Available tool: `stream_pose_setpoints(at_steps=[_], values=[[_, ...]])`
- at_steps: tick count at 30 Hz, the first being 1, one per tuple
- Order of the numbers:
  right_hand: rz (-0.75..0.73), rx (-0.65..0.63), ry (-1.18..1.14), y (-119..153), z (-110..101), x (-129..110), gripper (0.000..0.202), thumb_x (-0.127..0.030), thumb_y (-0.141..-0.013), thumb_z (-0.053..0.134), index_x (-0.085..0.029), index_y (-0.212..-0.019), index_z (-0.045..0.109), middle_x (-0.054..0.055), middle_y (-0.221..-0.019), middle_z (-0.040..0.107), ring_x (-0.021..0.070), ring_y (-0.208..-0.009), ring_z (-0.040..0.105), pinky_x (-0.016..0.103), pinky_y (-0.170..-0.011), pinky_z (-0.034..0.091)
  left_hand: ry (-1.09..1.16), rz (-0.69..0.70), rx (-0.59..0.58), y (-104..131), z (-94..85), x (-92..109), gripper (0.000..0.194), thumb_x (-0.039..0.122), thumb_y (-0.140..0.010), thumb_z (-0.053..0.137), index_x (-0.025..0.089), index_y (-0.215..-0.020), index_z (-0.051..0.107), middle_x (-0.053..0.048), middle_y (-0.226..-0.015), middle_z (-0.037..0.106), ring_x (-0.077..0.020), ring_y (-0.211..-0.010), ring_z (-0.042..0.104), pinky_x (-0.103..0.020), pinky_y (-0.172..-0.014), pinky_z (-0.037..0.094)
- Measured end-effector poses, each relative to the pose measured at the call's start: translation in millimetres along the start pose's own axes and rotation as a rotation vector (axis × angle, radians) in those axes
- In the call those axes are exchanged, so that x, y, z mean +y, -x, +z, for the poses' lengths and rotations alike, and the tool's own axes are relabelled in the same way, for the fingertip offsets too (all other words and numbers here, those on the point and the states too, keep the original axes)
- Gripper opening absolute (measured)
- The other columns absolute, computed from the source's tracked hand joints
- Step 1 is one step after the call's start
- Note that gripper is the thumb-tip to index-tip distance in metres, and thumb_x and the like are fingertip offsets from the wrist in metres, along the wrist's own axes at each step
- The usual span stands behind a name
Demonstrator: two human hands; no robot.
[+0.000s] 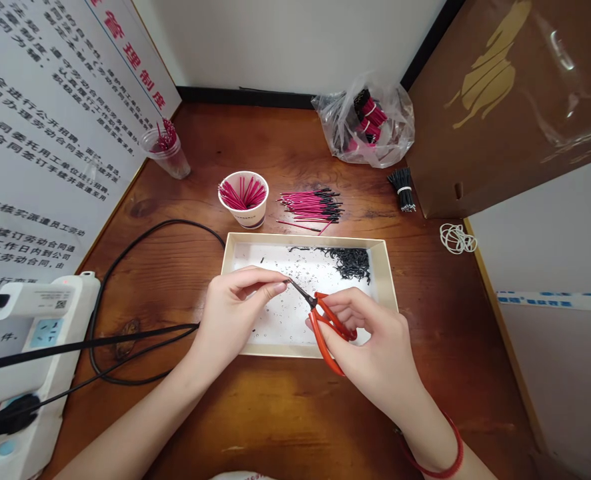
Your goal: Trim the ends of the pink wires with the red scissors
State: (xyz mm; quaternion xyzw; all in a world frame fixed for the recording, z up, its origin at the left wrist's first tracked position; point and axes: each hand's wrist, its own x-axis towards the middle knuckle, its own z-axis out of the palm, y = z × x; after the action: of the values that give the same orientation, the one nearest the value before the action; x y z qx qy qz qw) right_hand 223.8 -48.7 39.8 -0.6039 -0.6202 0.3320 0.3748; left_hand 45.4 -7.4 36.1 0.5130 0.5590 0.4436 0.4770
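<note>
My left hand (233, 307) is closed over the box, thumb and forefinger pinching a thin wire (286, 280) that is mostly hidden by the fingers. My right hand (378, 340) grips orange-handled scissors (319, 317). Their dark, narrow blades reach the left fingertips, and the blades look nearly closed. Below both hands is a shallow cream box (305, 238) with a white bottom. Black cut-off bits (350, 264) are heaped in its far right corner, and tiny scraps are scattered across the bottom. Just beyond the box lies a pile of red wires with black ends (310, 205).
A paper cup (249, 219) of red wires stands behind the box. Farther off are a plastic cup (173, 161), a clear bag (338, 127) of bundles, a black wire bundle (402, 189) and white bands (458, 239). Left, a black cable (125, 248) loops near a power strip (78, 313).
</note>
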Motion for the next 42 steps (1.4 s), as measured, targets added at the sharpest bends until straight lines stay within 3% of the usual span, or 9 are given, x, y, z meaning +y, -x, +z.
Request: stream_pose_setpoints(at_steps=[19,42], values=[[0.028,0.052,-0.009,2.7,2.9,5.5,0.006,-0.018,-0.078,0.069,-0.023,-0.077,0.066,-0.004,-0.057,0.063,0.0098,-0.045,0.054,0.02,-0.043,0.048,-0.02,-0.015,-0.004,0.2,-1.0,1.3,0.012,0.015,-0.074,0.074,0.023,-0.072,0.082,-0.001,-0.075,0.08,-0.0161,-0.071,0.074,-0.021,-0.067,0.059],[0.006,-0.019,0.037,-0.1,-0.7,-2.8,0.008,-0.015,-0.078,0.066,-0.023,-0.079,0.062,-0.005,-0.059,0.064,0.0104,-0.047,0.057,0.021,-0.044,0.046,-0.045,0.02,-0.01,-0.3,-0.4,1.3,0.013,0.015,-0.074,0.072,0.023,-0.071,0.081,-0.002,-0.075,0.08,-0.0174,-0.072,0.073,-0.025,-0.069,0.059]])
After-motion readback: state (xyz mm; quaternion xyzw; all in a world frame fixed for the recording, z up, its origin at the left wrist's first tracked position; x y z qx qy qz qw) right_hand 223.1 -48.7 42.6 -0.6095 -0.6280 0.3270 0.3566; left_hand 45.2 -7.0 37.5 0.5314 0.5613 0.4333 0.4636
